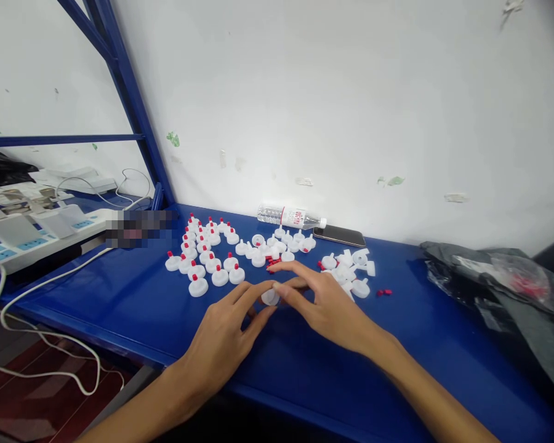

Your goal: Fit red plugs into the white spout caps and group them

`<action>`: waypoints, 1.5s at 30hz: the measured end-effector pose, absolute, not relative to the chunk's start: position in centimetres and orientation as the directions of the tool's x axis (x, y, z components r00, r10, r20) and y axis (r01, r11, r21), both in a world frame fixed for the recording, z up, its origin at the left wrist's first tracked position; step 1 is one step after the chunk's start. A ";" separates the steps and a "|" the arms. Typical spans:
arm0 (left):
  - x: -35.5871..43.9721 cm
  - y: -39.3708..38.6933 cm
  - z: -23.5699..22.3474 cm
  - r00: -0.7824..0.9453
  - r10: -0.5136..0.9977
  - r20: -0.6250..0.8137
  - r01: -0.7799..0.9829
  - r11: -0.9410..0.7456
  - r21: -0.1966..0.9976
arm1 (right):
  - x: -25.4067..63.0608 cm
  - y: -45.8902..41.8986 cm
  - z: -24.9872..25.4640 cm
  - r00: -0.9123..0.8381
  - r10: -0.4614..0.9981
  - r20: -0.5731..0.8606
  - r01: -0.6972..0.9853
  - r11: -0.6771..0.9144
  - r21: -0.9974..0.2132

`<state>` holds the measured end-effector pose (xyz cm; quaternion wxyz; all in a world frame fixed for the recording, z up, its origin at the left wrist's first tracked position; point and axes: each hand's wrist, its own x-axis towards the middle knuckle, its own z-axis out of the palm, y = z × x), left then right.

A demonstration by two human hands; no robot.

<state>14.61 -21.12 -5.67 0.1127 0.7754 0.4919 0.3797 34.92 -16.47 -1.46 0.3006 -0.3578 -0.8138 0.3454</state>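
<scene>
Between my two hands is a white plastic cap (270,297), partly covered by fingers. My left hand (231,320) pinches it from the left with thumb and fingers. From the right, my right hand (321,301) has its thumb and bent fingers at the cap's edge, with the index finger reaching over small red tips (273,261) on the table. Rows of white caps with red tips (212,263) stand upright to the left. Behind my hands lie loose white caps without red tips (287,241), and another pile of white caps (348,271) sits to the right.
A water bottle (290,216) and a dark phone (339,235) lie by the wall on the blue table (133,314). Grey and clear plastic bags (512,289) are at right. Power strips (32,240) and white cables occupy the left, beside a blue metal frame (129,92).
</scene>
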 end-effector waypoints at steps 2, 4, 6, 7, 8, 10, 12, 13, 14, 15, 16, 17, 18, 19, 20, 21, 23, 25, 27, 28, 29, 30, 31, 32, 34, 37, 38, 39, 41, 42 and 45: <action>14.6 -21.1 -5.6 0.206 0.858 0.470 0.683 -0.470 0.559 | 35.4 -15.9 -1.6 -0.481 0.816 0.319 0.496 0.554 -0.669; 14.7 -21.1 -5.4 0.192 0.874 0.447 0.692 -0.444 0.570 | 36.0 -15.1 -2.1 -0.392 0.816 0.426 0.682 0.568 -0.461; 14.7 -21.1 -5.2 0.183 0.890 0.418 0.701 -0.416 0.579 | 36.7 -14.3 -2.7 -0.382 0.789 0.482 0.814 0.534 -0.229; 14.7 -21.2 -5.1 0.182 0.896 0.404 0.705 -0.406 0.582 | 36.9 -13.9 -3.0 -0.400 0.783 0.477 0.842 0.519 -0.146; 14.8 -21.2 -5.1 0.183 0.902 0.391 0.709 -0.397 0.583 | 37.1 -13.7 -3.2 -0.423 0.784 0.455 0.854 0.513 -0.089; 14.8 -21.3 -4.9 0.190 0.910 0.368 0.717 -0.385 0.581 | 37.3 -13.4 -3.5 -0.448 0.800 0.398 0.864 0.502 -0.037; 14.9 -21.4 -4.7 0.199 0.917 0.346 0.725 -0.376 0.577 | 37.2 -13.3 -3.6 -0.458 0.818 0.349 0.869 0.494 -0.017; 15.0 -21.4 -4.6 0.206 0.920 0.335 0.726 -0.373 0.578 | 37.1 -13.3 -3.5 -0.460 0.823 0.333 0.870 0.492 -0.014; 15.0 -21.4 -4.6 0.213 0.922 0.322 0.724 -0.371 0.582 | 37.1 -13.4 -3.5 -0.461 0.826 0.324 0.871 0.492 -0.014; 15.1 -21.4 -4.5 0.222 0.924 0.312 0.721 -0.371 0.586 | 37.0 -13.4 -3.4 -0.462 0.827 0.320 0.870 0.492 -0.018; 15.1 -21.3 -4.4 0.229 0.924 0.305 0.718 -0.372 0.588 | 37.0 -13.4 -3.4 -0.463 0.827 0.319 0.868 0.496 -0.026; 15.1 -21.3 -4.4 0.236 0.925 0.299 0.719 -0.373 0.586 | 37.0 -13.4 -3.4 -0.465 0.826 0.319 0.864 0.502 -0.040; 15.2 -21.3 -4.3 0.238 0.926 0.294 0.723 -0.371 0.582 | 37.0 -13.5 -3.4 -0.466 0.826 0.318 0.859 0.509 -0.062; 15.2 -21.3 -4.3 0.239 0.926 0.291 0.728 -0.370 0.578 | 37.0 -13.5 -3.4 -0.467 0.825 0.319 0.852 0.517 -0.090; 15.2 -21.3 -4.3 0.238 0.927 0.291 0.731 -0.368 0.575 | 36.9 -13.5 -3.4 -0.466 0.824 0.322 0.842 0.525 -0.125; 15.2 -21.3 -4.3 0.236 0.927 0.292 0.731 -0.367 0.575 | 36.9 -13.6 -3.4 -0.462 0.824 0.329 0.830 0.532 -0.168; 15.2 -21.3 -4.3 0.241 0.925 0.294 0.723 -0.373 0.581 | 36.8 -13.7 -3.4 -0.447 0.824 0.349 0.795 0.545 -0.268; 15.1 -21.3 -4.4 0.247 0.922 0.298 0.720 -0.380 0.580 | 36.6 -13.9 -3.2 -0.427 0.827 0.366 0.749 0.550 -0.369; 15.1 -21.3 -4.5 0.249 0.923 0.293 0.728 -0.378 0.572 | 36.3 -14.2 -3.0 -0.419 0.831 0.365 0.701 0.552 -0.452; 15.0 -21.3 -4.6 0.248 0.924 0.293 0.734 -0.376 0.565 | 36.2 -14.3 -2.9 -0.421 0.833 0.360 0.679 0.552 -0.484; 15.0 -21.3 -4.6 0.249 0.923 0.293 0.740 -0.377 0.556 | 36.2 -14.4 -2.9 -0.426 0.833 0.353 0.659 0.553 -0.511; 14.9 -21.2 -4.7 0.255 0.920 0.297 0.745 -0.383 0.546 | 36.1 -14.4 -2.8 -0.433 0.833 0.344 0.640 0.553 -0.534; 14.9 -21.2 -4.8 0.265 0.916 0.302 0.749 -0.393 0.533 | 36.0 -14.5 -2.8 -0.440 0.834 0.334 0.625 0.551 -0.553; 14.9 -21.1 -4.9 0.277 0.911 0.306 0.753 -0.404 0.520 | 36.0 -14.5 -2.7 -0.444 0.835 0.325 0.614 0.548 -0.568; 14.9 -21.0 -5.1 0.300 0.902 0.309 0.759 -0.422 0.495 | 35.9 -14.5 -2.6 -0.446 0.839 0.311 0.600 0.538 -0.592; 14.8 -20.9 -5.4 0.308 0.902 0.302 0.774 -0.422 0.472 | 35.8 -14.7 -2.4 -0.427 0.854 0.297 0.574 0.510 -0.641; 14.8 -20.8 -5.5 0.311 0.902 0.299 0.777 -0.422 0.466 | 35.8 -14.7 -2.4 -0.418 0.861 0.292 0.559 0.496 -0.664; 14.7 -20.8 -5.6 0.314 0.902 0.297 0.779 -0.424 0.462 | 35.8 -14.8 -2.4 -0.408 0.868 0.283 0.544 0.480 -0.689; 14.6 -20.8 -5.7 0.330 0.899 0.289 0.776 -0.432 0.459 | 35.8 -14.9 -2.4 -0.387 0.885 0.259 0.520 0.442 -0.731; 14.6 -20.7 -5.7 0.338 0.897 0.285 0.772 -0.437 0.461 | 35.8 -14.9 -2.4 -0.381 0.892 0.244 0.512 0.423 -0.747; 14.5 -20.8 -5.7 0.360 0.890 0.280 0.753 -0.454 0.476 | 35.8 -15.0 -2.4 -0.382 0.905 0.185 0.476 0.364 -0.800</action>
